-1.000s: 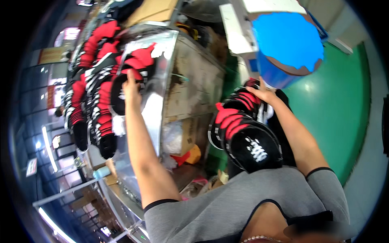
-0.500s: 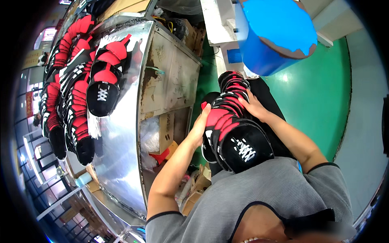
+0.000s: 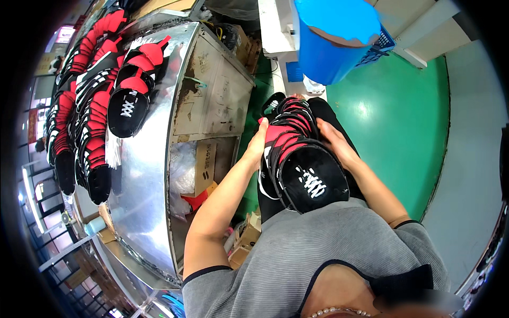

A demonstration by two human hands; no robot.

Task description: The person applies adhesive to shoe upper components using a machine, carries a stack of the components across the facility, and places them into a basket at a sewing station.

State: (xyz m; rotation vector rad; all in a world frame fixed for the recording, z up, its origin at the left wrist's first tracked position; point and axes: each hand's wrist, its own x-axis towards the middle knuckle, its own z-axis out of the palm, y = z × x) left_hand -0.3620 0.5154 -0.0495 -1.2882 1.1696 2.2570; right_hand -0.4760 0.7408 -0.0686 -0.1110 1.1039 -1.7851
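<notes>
Shoe-upper stack (image 3: 310, 172) | between left fingers (image 3: 260, 133) and right fingers (image 3: 328, 130) | left touching

Bright o'all, cool indoor light; long white tube light (image 3: 33, 201) glows far L. Glare streaks on shiny silver metal tabletop (image 3: 142, 212), its R edge bowed by fisheye; small hot spot on smooth green floor (image 3: 403, 143). Open lower metal compartment (image 3: 226, 159) under tabletop's R edge dim, shadowed. Stacked red-and-black shoe uppers (image 3: 318, 160) fairly sharp. Pic corners black; blurred patch btm R.
</notes>
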